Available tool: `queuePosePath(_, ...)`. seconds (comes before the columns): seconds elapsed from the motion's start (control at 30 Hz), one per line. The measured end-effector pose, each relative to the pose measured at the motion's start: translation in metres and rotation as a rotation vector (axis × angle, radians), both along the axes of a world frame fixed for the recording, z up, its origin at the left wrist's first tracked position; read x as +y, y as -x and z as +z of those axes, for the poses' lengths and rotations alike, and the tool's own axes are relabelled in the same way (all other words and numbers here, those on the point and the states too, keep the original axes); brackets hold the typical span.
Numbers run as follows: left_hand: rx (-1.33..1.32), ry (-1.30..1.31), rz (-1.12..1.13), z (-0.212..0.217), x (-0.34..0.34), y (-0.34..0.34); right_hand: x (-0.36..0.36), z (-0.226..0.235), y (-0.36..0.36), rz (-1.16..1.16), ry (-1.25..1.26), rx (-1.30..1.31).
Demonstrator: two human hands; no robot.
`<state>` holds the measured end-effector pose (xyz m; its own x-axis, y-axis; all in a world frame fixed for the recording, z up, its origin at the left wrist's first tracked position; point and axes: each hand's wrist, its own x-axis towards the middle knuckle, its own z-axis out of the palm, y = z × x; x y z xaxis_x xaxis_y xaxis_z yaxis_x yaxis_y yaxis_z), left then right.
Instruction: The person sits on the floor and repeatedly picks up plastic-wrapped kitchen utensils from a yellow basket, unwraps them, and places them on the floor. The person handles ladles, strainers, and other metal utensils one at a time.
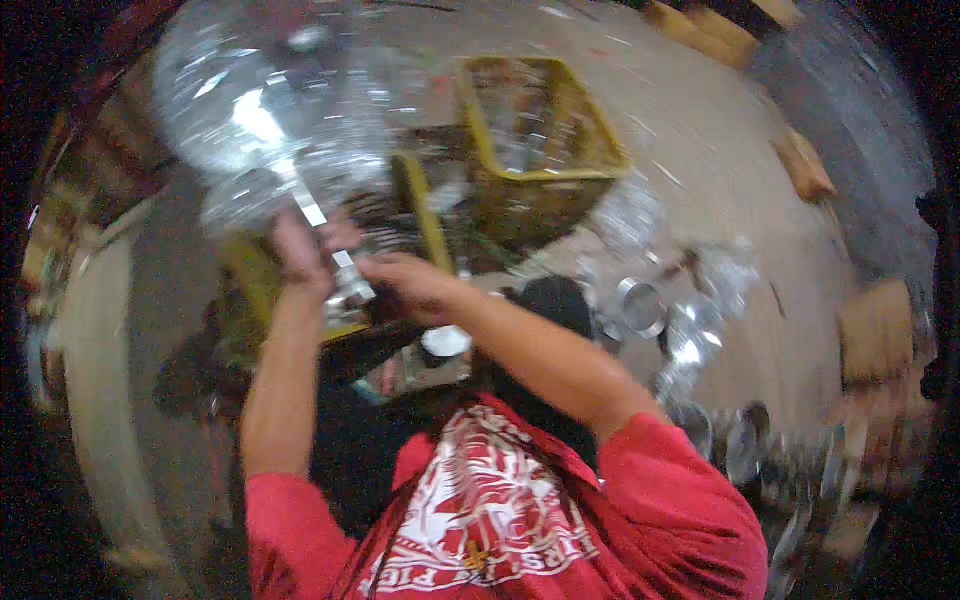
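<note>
A long, narrow, shiny silver piece [313,213] slants in front of me, blurred, so its exact kind does not show. My left hand [300,248] is wrapped round it near the middle. At its near end my right hand [412,284] has its fingers curled in; a dark patch below them hides what they grip. Both hands are over a yellow crate [432,215] that holds several metallic-looking pieces. Just beyond my left hand lies a large heap of clear, glossy plastic [215,110]. A white round thing [446,342] sits near my knees.
A second yellow crate [612,160] with clear, shiny things in it stands ahead, right of centre. On the floor to the right lie a round metal ring or tin [641,306] and crumpled clear plastic [698,335]. Farther right are a brown piece [803,165] and a cardboard box [878,325].
</note>
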<state>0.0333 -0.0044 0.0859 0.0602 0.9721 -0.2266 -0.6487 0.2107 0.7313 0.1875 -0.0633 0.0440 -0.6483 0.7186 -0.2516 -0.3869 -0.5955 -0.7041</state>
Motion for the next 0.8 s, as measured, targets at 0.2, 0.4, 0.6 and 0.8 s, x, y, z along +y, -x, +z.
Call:
queuePosePath(0.2,-0.061,-0.262,-0.278,0.010,-0.031,-0.031,-0.067,0.035,0.003,-0.449,-0.254,-0.042)
queuePosePath(0.4,0.131,-0.308,-0.472,-0.001,-0.074,-0.086,-0.142,0.050,-0.048,-0.550,0.006,0.001)
queuePosePath(0.6,0.661,-0.669,-0.871,0.021,-0.115,-0.135,-0.244,0.068,-0.142,-0.816,0.054,-0.236)
queuePosePath(0.8,0.951,-0.533,-1.203,0.032,-0.098,-0.146,-0.380,0.036,-0.218,-1.442,0.206,-0.627)
